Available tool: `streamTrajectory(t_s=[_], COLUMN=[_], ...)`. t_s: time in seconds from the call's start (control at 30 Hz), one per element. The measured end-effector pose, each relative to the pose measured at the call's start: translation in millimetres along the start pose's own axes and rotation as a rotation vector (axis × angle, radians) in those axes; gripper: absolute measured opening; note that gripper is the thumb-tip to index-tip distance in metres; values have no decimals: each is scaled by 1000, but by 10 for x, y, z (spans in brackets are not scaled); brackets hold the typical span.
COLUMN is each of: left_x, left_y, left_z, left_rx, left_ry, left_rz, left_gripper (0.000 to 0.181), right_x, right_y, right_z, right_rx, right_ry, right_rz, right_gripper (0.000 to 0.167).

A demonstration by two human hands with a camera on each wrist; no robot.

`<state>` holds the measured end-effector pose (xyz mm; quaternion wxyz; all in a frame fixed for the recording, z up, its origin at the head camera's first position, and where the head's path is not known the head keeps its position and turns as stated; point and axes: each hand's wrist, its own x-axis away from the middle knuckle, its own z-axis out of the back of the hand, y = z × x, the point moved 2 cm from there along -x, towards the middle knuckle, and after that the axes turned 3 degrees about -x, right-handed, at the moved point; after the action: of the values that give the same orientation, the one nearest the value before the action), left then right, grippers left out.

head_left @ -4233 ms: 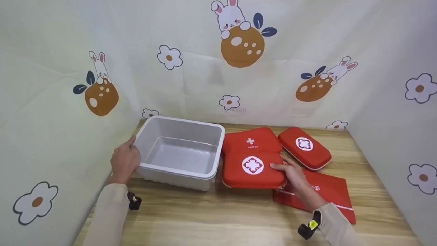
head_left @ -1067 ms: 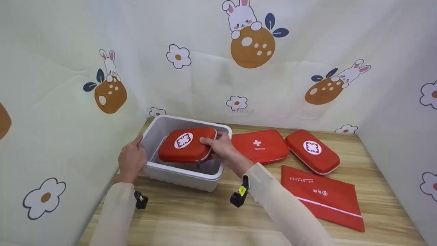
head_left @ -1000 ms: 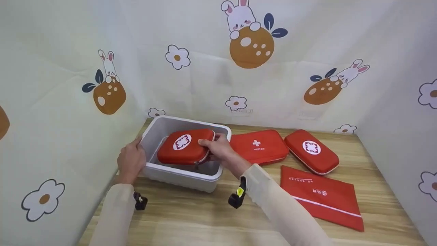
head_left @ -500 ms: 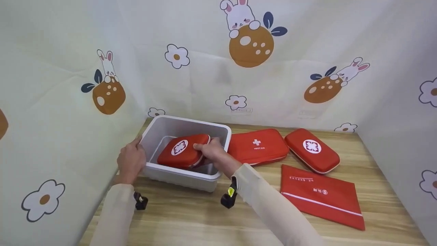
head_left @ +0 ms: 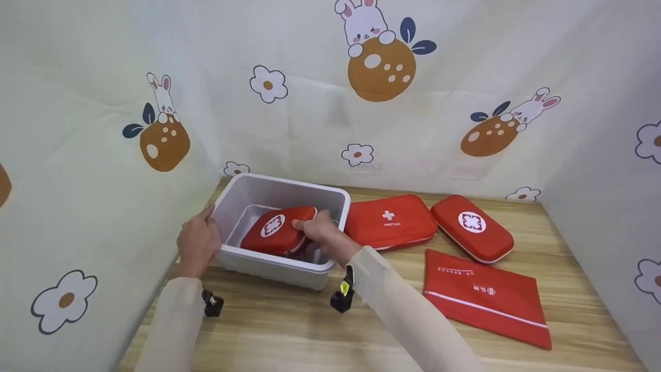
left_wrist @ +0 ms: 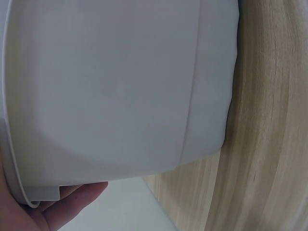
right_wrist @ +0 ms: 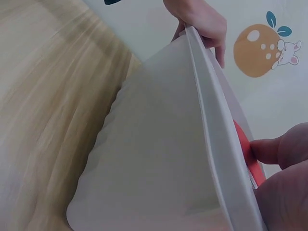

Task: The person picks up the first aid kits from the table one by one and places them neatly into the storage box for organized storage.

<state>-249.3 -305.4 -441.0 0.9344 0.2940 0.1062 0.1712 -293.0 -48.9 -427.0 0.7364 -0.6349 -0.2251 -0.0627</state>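
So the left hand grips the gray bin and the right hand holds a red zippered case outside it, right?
Not outside: the head view shows the right hand holding the red zippered case inside the gray bin that the left hand grips.

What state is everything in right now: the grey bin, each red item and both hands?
Grey rectangular plastic bin: upright, open-topped.
Red zippered case with round white emblem, inside the bin: closed.
Red oblong case with round white emblem, outside the bin: closed, lying flat.
Red "FIRST AID" case with white cross: closed, lying flat.
Red rectangular folder with white stripe: lying flat.
Left hand: gripping the bin.
Right hand: holding the zippered case.
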Motion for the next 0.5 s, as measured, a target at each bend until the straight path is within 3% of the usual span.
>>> streamTrajectory(t_s=[0.2,0.5], left_x=[-3,8], left_y=[1,8], left_z=[-5,-18], left_rx=[-1,24], left_ry=[-20,-53], left_rz=[10,46], left_gripper=[52,52], right_x=[-13,-25], right_y=[-20,-12], right_z=[15,34], right_rx=[8,6], right_ry=[-37,-33], right_rz=[-32,-53], right_gripper=[33,26])
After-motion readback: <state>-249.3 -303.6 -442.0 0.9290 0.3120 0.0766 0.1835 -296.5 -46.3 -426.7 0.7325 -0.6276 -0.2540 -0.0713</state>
